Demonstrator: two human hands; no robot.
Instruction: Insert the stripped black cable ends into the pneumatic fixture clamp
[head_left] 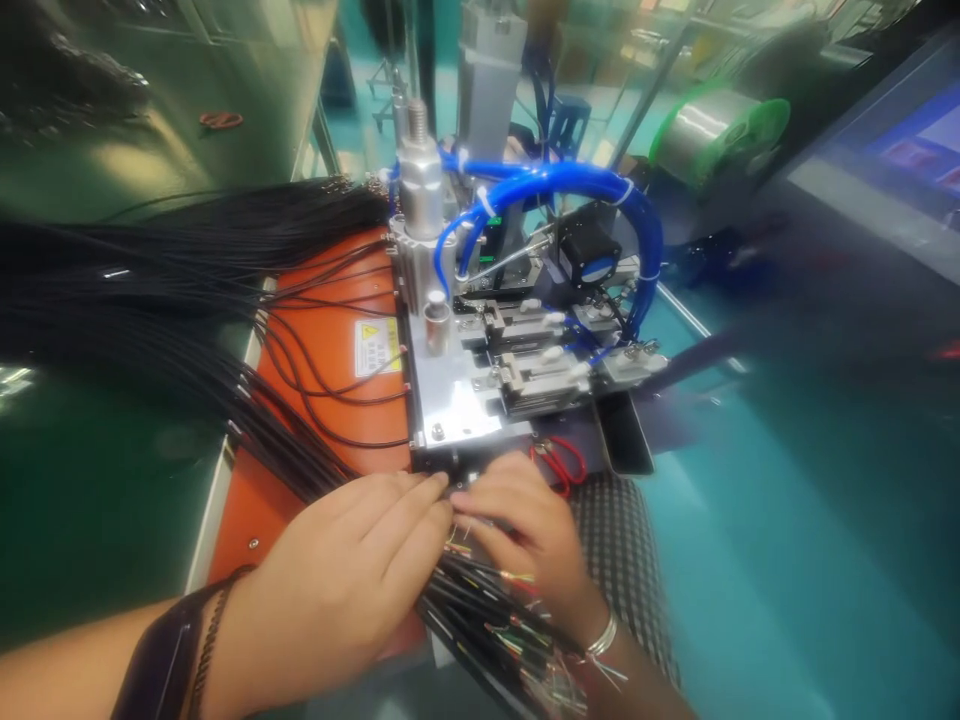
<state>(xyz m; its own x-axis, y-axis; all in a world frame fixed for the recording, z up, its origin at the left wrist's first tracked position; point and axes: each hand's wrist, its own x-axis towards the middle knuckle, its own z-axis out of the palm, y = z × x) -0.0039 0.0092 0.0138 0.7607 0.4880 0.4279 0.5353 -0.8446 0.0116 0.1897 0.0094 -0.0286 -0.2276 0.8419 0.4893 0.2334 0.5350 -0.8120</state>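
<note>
Left hand point(341, 570), right hand point(525, 535) on black wires point(487, 605) | red scissors point(559, 462) | steel clamp fixture point(525, 365)

Hands hemmed in ahead, free room toward 3 o'clock

From the left hand point(337, 570) and right hand point(525, 530), a brushed-steel clamp fixture point(450, 400) stands just past the fingertips at 12 o'clock, with looped blue plastic tubing point(570, 185) behind it. Long black wires point(187, 260) over a flat orange panel point(330, 340) crowd 10 o'clock. Red-handled scissors point(546, 462) and a black rectangular tray point(626, 435) block 2 o'clock. Past a dark mesh pad point(622, 560) at 3 o'clock, a glossy teal surface point(750, 520) leaves passage.
</note>
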